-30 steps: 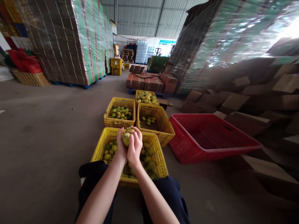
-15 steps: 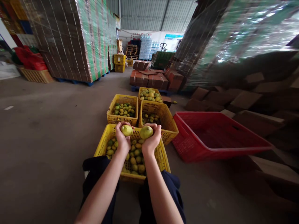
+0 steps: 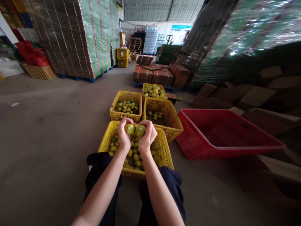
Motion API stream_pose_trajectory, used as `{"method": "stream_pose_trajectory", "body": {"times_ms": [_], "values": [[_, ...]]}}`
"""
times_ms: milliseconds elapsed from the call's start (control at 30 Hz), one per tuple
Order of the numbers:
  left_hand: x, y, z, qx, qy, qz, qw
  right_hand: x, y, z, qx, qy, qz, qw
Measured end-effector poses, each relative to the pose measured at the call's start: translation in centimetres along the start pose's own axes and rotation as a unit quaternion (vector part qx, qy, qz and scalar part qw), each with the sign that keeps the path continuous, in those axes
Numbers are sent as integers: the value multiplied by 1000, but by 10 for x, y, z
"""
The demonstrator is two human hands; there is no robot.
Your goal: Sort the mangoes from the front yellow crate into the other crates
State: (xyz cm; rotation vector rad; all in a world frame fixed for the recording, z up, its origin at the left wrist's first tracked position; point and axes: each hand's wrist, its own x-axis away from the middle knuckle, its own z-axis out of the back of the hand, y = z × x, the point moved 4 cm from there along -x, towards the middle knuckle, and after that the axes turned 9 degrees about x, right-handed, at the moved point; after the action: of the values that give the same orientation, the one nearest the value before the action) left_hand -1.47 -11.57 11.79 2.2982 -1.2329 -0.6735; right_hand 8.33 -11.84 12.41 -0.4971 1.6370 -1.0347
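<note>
My left hand (image 3: 124,135) is closed around a yellow-green oval fruit (image 3: 129,129), perhaps a mango. Curled about a greener fruit of the same sort (image 3: 140,131) is my right hand (image 3: 147,135). Both fruits are held side by side, with pale round ends facing me. Below them is a large yellow crate (image 3: 105,138) between my knees, its bottom covered with similar fruit (image 3: 135,157). My forearms and hands hide part of its contents.
Beyond stand a yellow crate of greener fruit (image 3: 113,106), one with few fruits (image 3: 172,117), and a fuller one (image 3: 154,91) behind. A red crate (image 3: 188,138) is at right, beside cardboard pieces (image 3: 256,94). Wrapped pallet stacks (image 3: 68,40) rise left and right.
My hands have come closer together, bringing the two fruits nearly side by side. Their pale ends now turn toward me. The view has shifted slightly.
</note>
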Motion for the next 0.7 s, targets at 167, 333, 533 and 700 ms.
{"method": "stream_pose_trajectory", "body": {"times_ms": [167,333,533,700], "values": [[1,7,2,-80,-12,-58,995,2,2,0,14,-11,14,1000],[6,14,0,-131,-18,-87,987,2,0,4,55,-1,66,996],[6,11,6,-134,2,-57,989,-5,-2,9,141,-38,137,980],[-5,-9,14,-90,74,95,989,-15,31,3,65,8,-111,992]]}}
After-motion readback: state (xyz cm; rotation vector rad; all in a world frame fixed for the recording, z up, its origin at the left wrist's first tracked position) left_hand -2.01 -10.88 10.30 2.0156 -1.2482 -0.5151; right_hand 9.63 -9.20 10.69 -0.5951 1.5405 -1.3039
